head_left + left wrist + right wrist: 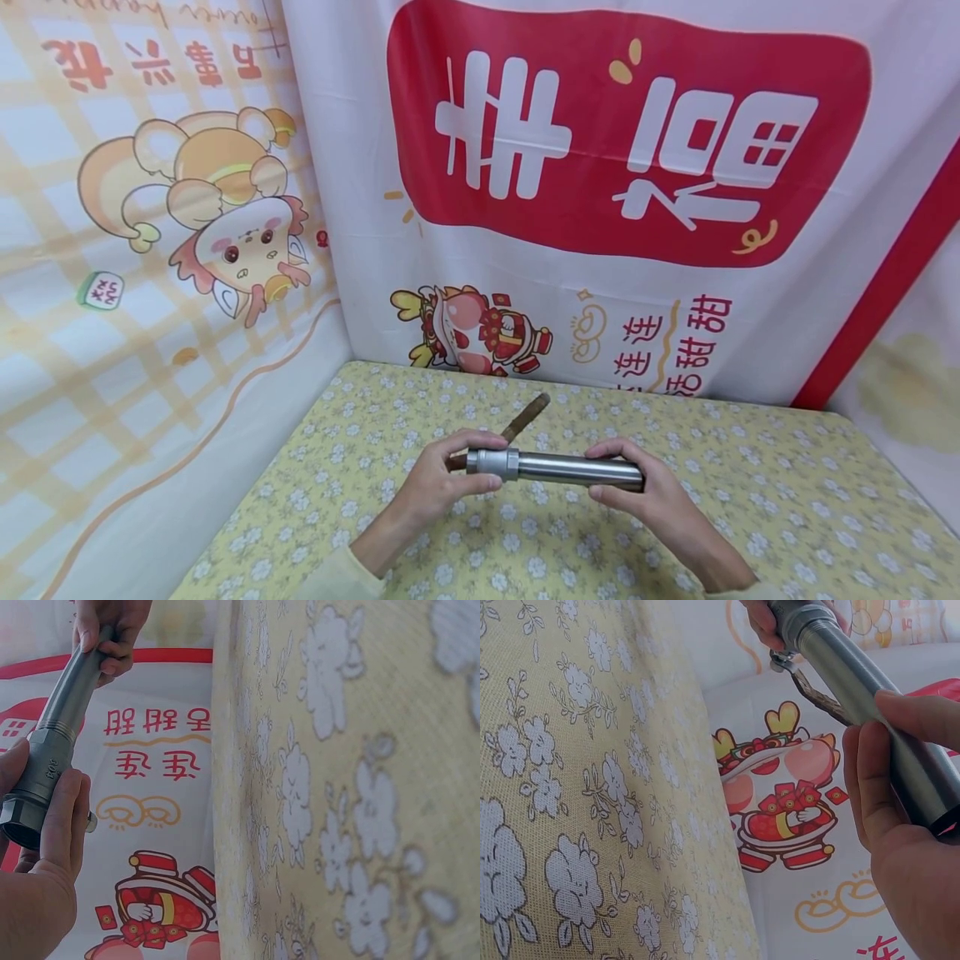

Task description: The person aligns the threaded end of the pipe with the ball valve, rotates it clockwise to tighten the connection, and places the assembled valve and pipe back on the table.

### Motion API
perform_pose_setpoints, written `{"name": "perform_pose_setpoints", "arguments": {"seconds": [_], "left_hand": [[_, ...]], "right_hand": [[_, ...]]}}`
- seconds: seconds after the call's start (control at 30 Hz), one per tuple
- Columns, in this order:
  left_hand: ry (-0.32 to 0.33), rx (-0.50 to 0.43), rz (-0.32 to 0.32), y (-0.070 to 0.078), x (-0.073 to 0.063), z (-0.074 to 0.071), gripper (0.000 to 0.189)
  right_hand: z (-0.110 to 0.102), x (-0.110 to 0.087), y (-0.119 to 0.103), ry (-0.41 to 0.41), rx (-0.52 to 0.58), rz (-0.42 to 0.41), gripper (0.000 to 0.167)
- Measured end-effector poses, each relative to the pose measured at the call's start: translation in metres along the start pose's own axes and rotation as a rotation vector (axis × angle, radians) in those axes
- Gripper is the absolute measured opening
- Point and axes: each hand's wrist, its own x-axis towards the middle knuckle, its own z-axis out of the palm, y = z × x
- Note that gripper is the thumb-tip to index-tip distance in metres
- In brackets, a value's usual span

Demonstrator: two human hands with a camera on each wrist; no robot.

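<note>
A smooth steel pipe (558,468) is held crosswise over the table, with a grey metal fitting (493,463) at its left end. The fitting has a hex collar and stamped marks (51,769). My left hand (442,475) grips that fitting between thumb and fingers. Near the pipe's other end, my right hand (645,479) grips the tube, thumb on the near side and fingers on the far side. A brown, worn-looking lever (528,417) slants up and away from behind the fitting. In the right wrist view the lever (817,697) shows beside the pipe.
A table with a yellow floral cloth (322,500) lies beneath both hands. Behind it hangs a white curtain (352,233) with a red printed panel (592,150). Another printed sheet (45,350) with a checked pattern closes off the left side.
</note>
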Motion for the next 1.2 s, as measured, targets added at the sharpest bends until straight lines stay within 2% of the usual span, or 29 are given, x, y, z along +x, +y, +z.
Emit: {"name": "perform_pose_setpoints", "arguments": {"seconds": [0.5,0.9,1.2], "left_hand": [[0.000,0.004,0.004,0.0003,0.0002,0.0003,0.043],[0.000,0.010,0.018,-0.0004,0.0002,0.0008,0.042],[0.003,0.009,0.014,-0.0007,0.0002,0.0013,0.043]], "right_hand": [[0.0018,0.0018,-0.0025,0.065,0.002,0.067,0.055],[0.0032,0.0027,-0.0018,0.092,0.013,0.083,0.048],[0.0038,0.0026,-0.0009,0.060,0.013,0.075,0.051]]}}
